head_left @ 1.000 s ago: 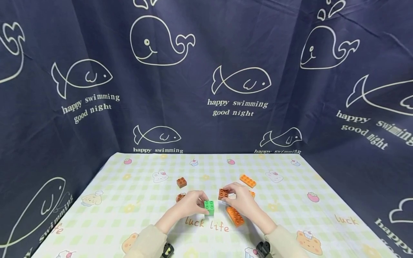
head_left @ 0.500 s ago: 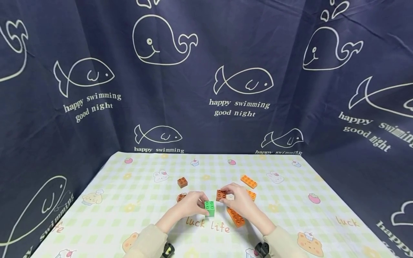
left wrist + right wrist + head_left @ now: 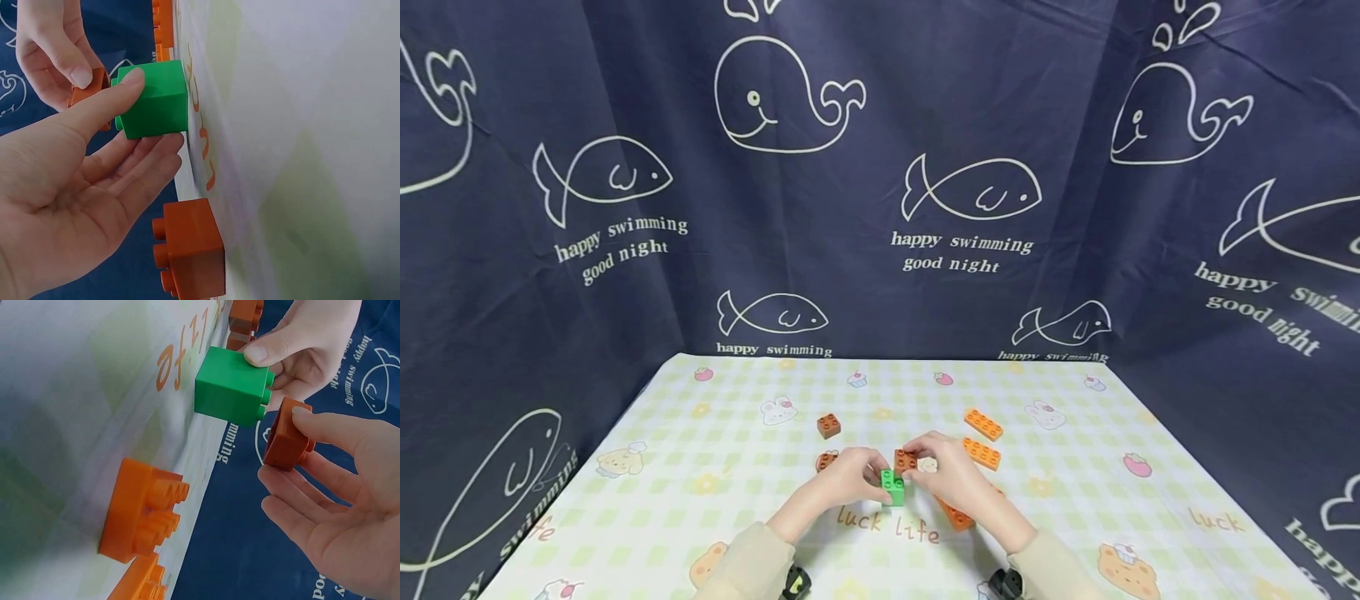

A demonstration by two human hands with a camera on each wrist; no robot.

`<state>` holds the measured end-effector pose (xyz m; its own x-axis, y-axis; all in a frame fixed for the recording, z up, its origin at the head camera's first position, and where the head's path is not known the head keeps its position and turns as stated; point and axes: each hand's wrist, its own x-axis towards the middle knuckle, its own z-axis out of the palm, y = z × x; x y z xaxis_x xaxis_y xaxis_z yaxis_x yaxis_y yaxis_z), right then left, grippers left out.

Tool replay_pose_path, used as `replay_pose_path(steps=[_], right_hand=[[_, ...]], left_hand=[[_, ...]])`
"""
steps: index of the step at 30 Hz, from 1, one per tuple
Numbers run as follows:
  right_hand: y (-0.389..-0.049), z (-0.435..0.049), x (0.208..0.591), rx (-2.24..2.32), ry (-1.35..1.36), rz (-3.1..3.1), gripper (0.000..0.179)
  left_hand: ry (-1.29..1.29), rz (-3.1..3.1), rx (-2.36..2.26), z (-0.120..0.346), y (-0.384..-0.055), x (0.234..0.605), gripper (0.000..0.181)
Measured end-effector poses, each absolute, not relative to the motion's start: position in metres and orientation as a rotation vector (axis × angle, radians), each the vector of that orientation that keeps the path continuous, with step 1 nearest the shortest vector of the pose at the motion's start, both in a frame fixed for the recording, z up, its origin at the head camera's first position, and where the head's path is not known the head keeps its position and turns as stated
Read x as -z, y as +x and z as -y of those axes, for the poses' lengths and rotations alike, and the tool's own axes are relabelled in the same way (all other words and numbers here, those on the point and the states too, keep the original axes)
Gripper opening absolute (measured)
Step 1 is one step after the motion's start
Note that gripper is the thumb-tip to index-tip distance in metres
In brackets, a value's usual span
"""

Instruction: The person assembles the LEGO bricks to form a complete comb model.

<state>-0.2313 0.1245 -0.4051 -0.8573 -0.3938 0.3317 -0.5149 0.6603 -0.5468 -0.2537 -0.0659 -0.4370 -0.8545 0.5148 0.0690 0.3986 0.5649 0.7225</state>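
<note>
My left hand (image 3: pixel 852 477) grips a green toy building brick (image 3: pixel 230 386), thumb on one side and fingers on the other. The brick stands on the tablecloth with its studs up. Between thumb and fingers, my right hand (image 3: pixel 951 468) pinches a smaller reddish-brown brick (image 3: pixel 289 436). That brown brick is close over the green brick's studs, slightly tilted and off to the right side, and it covers part of the studs in the head view. Its hollow underside faces the green brick in the right wrist view.
Two brown bricks, one farther back (image 3: pixel 829 426) and one nearer brick (image 3: pixel 826 460) partly behind the left hand, lie at left. On the right lie several orange bricks: a far brick (image 3: pixel 983 424), a middle brick (image 3: pixel 982 452) and a near brick (image 3: pixel 957 514) partly under the right forearm.
My right hand has carried the brown brick leftward and toward me, up to the green brick, and now overlaps it. The left hand holds the green brick almost still. The view has shifted slightly.
</note>
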Motion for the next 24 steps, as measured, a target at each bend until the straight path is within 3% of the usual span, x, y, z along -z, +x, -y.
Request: replay_pose_path(steps=[15, 24], right_hand=[[-0.226, -0.117, 0.406, -1.007, 0.82, 2.722, 0.028], [-0.227, -0.113, 0.409, -0.993, 0.84, 2.728, 0.028]], left_hand=[[0.776, -2.667, -1.131, 0.067, -0.253, 0.438, 0.034], [0.819, -2.679, -1.127, 0.067, -0.252, 0.438, 0.024]])
